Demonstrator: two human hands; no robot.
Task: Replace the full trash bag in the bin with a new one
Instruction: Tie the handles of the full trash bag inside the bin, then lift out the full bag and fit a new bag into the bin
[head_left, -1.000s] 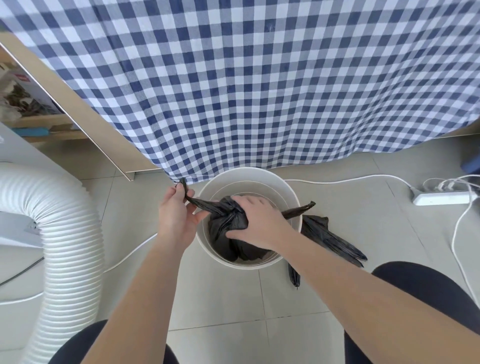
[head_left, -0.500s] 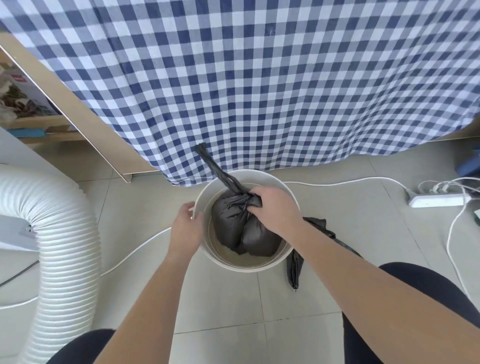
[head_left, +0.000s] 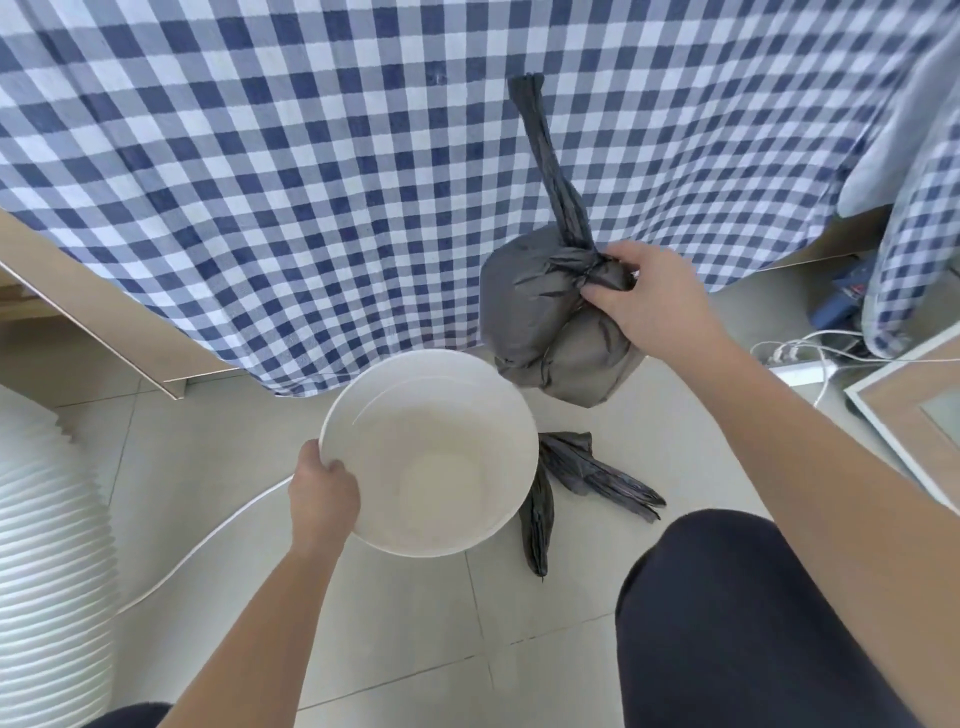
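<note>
Fingers of the right hand (head_left: 652, 299) clench the knot of the full black trash bag (head_left: 550, 322), held clear of the white bin (head_left: 363, 525). The left hand (head_left: 322, 486) grips the bin's rim. The bin looks empty, so removal seems finished; next likely comes setting the bag down and unfolding the new bag (head_left: 587, 475) lying beside the bin, partly hidden behind it.

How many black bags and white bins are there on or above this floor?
Black bags: 2, the tied full bag in the right hand and the folded new bag on the floor.
White bins: 1, the bin gripped by the left hand.
Total: 3.
</note>
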